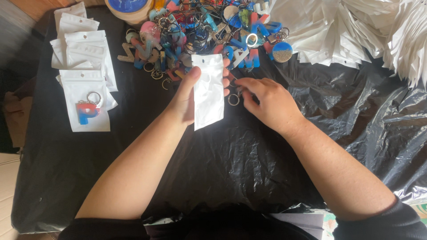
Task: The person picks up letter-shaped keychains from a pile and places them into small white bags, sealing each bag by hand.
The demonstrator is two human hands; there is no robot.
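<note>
Nearest, black plastic sheeting [249, 160] covers the tabletop. Above it, the left hand [187, 95] grips a white zip pouch [208, 91] upright, thumb across its front. Just beside it, the right hand [267, 100] pinches a metal key ring [234, 98]. Farther off lie the heap of colourful letter keychains [209, 35], filled pouches [86, 84] at left and empty pouches [356, 31] at right
</note>
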